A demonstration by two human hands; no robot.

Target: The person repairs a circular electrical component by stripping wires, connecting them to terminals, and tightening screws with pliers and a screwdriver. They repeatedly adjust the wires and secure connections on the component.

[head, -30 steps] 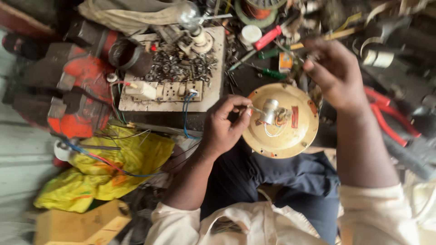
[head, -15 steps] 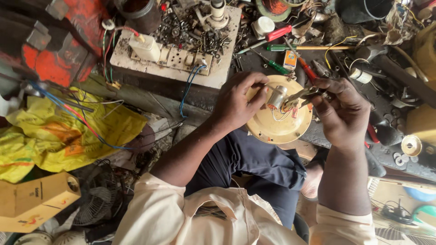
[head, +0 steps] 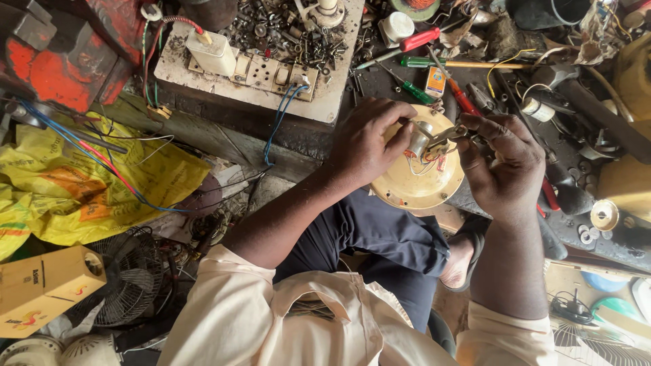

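A round cream-yellow fan motor housing (head: 413,184) with a metal shaft hub in its middle rests on my knee. My left hand (head: 369,139) grips its upper left rim, fingers curled over the edge. My right hand (head: 505,166) holds a small metal tool, seemingly pliers (head: 453,134), whose tip reaches the wires beside the hub. The housing's right rim is hidden behind my right hand.
A dirty white switchboard (head: 261,68) with sockets and several loose screws lies above. Screwdrivers with red (head: 420,39) and green (head: 415,91) handles lie on the cluttered bench. A yellow bag (head: 88,183), a fan guard (head: 129,281) and a cardboard box (head: 41,288) are left.
My right hand came down from the tool pile to the housing's hub, now holding the metal tool. The view shifted, and my left hand kept its grip on the rim.
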